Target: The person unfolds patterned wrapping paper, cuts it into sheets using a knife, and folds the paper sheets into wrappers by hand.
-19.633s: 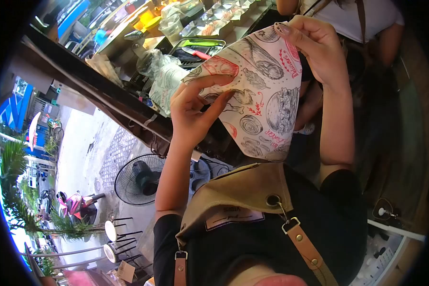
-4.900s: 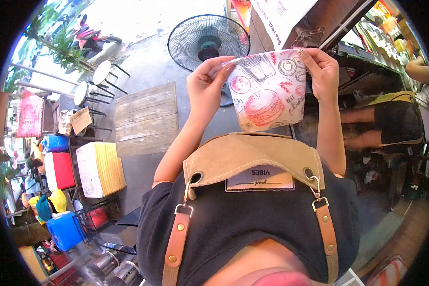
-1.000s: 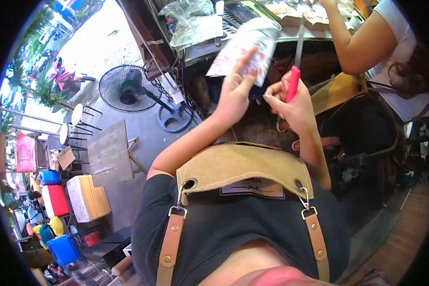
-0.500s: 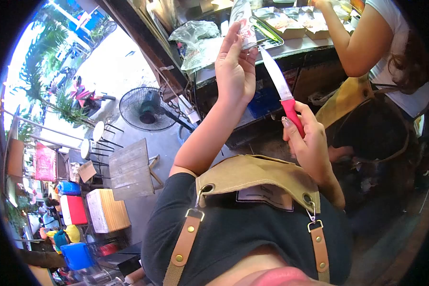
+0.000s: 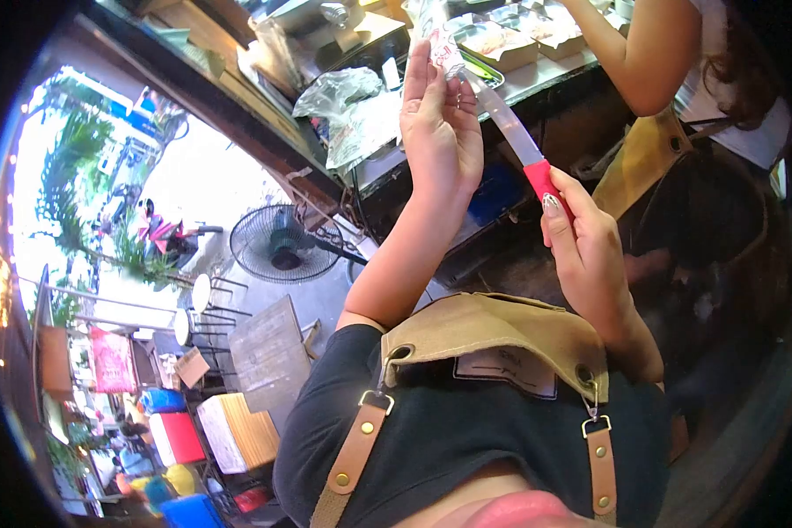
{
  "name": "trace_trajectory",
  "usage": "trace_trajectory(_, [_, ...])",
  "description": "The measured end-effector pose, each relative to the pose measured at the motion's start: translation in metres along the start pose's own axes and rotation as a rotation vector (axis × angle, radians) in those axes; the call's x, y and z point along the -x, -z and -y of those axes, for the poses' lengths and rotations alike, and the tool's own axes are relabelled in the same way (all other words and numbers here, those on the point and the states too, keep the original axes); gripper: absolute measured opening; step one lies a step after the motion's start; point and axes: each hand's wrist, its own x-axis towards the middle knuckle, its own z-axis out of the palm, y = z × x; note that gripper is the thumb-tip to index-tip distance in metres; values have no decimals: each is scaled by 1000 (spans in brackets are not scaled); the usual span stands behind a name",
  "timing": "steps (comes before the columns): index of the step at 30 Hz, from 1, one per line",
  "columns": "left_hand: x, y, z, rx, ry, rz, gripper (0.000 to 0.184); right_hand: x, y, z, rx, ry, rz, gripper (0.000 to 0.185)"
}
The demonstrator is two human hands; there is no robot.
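Observation:
My right hand point(image 5: 585, 233) is closed around the red handle of a knife point(image 5: 512, 128), its long pale blade slanting up and left. The blade's tip reaches the fingers of my left hand point(image 5: 444, 123); whether it touches anything there I cannot tell. My left hand is raised against a clear plastic package with red print point(image 5: 444, 53), thumb and curled fingers about its lower end, the other fingers stretched upward. A ring shows on one finger. Part of the package is hidden behind the hand.
On the counter point(image 5: 546, 79) stand several food boxes point(image 5: 506, 48), a green-edged tray point(image 5: 480, 72) and a crumpled plastic bag point(image 5: 339, 92). A co-worker's arm point(image 5: 629, 57) reaches in at right. A fan point(image 5: 286, 242) and a wooden table point(image 5: 273, 352) are at left.
The view has shifted, with the surroundings at left lower and further right. The knife now leans more to the left, with its tip closer to my left hand's fingers.

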Motion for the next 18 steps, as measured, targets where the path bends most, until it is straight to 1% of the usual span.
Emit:
trace_trajectory(2, [-7, 4, 2, 27, 44, 29, 34, -3, -4, 3, 6, -20, -23, 30])
trace_trajectory(4, [-10, -1, 3, -50, -20, 46, 36, -7, -7, 7, 13, -60, -33, 25])
trace_trajectory(5, [-11, -3, 5, -70, -48, 75, 40, -9, -9, 9, 18, -73, -50, 25])
trace_trajectory(6, [-13, -2, 7, -66, -29, 83, 40, -12, -11, 11, 39, -66, -65, 25])
trace_trajectory(8, [-18, 0, 9, -131, -59, 77, 43, -17, -17, 11, 62, -66, -95, 25])
trace_trajectory(9, [-21, 4, 10, -128, -44, 127, 52, -19, -21, 10, 62, -55, -124, 28])
trace_trajectory(10, [-23, 5, 12, -127, -30, 135, 52, -21, -25, 9, 62, -44, -151, 30])
trace_trajectory(12, [-25, 5, 15, -101, -17, 105, 43, -26, -31, 8, 106, -13, -201, 30])
trace_trajectory(13, [-30, 9, 16, -71, -9, 147, 42, -28, -34, 9, 150, 23, -235, 30])
trace_trajectory(17, [-36, 4, 20, -12, 75, 131, 40, -33, -42, 11, 240, 28, -308, 29])
trace_trajectory(18, [-36, 3, 24, -1, 92, 157, 42, -37, -40, 12, 262, 32, -312, 29])
